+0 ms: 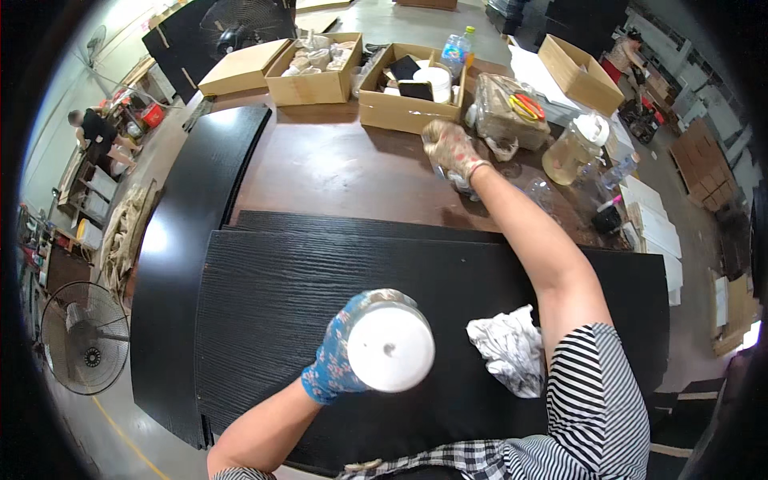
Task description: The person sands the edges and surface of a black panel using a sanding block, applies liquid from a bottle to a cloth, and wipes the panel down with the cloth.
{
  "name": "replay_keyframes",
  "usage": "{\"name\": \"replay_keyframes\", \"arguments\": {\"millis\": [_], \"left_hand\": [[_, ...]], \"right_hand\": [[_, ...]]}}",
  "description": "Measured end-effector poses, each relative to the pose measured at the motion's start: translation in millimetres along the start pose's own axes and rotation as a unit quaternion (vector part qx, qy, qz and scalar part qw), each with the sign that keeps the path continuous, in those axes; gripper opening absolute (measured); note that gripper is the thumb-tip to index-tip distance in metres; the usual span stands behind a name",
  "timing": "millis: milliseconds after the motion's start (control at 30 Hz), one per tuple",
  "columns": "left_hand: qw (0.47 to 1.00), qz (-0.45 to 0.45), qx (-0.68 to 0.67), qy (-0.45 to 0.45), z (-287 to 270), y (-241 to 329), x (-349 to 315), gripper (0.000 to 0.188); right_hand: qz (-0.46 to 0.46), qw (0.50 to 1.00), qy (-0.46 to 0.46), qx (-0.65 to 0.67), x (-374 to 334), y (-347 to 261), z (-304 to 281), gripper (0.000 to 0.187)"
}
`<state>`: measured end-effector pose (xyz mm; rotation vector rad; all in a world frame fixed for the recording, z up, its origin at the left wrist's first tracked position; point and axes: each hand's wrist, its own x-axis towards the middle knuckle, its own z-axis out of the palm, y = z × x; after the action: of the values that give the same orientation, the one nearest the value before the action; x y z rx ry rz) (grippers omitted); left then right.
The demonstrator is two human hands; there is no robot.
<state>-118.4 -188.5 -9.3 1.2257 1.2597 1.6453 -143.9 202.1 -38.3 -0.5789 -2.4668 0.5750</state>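
The left hand (340,352) (in a blue flowered glove) is closed around a white round container (390,346), held above the near black panel (264,312). The right hand (450,148) reaches far to the brown table (336,164), fingers closed on a small object I cannot identify. A white rag (506,348) lies on the panel just right of the container.

Single view: head-worn fisheye camera, left of a pair, looking steeply down from above the person's chest. Faces forward across the brown wooden table (336,164), with the black wood-grain rectangular panel (288,312) close beneath the lens. Both forearms enter from the lower edge. Straight edges bow near the rim; dark vignette rings the frame. No second view here.
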Motion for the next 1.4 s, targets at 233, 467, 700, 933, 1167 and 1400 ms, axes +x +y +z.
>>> {"name": "replay_keyframes", "arguments": {"millis": [233,467,700,933,1167,1400], "left_hand": [[0.994,0.009,0.104,0.019,-9,-6,0,0.083],[0.995,-0.008,0.099,0.006,-5,11,16,0.083],[0.995,-0.096,-0.006,-0.036,-63,21,-22,0.081],[0.996,-0.046,0.05,-0.058,-108,14,-38,0.094],[0.993,-0.05,0.07,-0.086,-112,15,-40,0.094],[0.996,-0.075,0.011,-0.051,-104,14,-45,0.094]], "right_hand": [[-0.036,0.982,-0.091,0.163,-133,-117,-133,0.028],[0.195,0.981,-0.007,0.012,-238,-140,-125,0.017],[0.198,0.978,0.04,0.057,-241,-176,-117,0.008],[0.183,0.974,0.095,-0.095,-223,-160,-86,0.007],[0.137,0.979,0.107,-0.106,-221,-167,-73,0.009],[0.116,0.982,0.114,-0.1,-223,-168,-74,0.007]]}}
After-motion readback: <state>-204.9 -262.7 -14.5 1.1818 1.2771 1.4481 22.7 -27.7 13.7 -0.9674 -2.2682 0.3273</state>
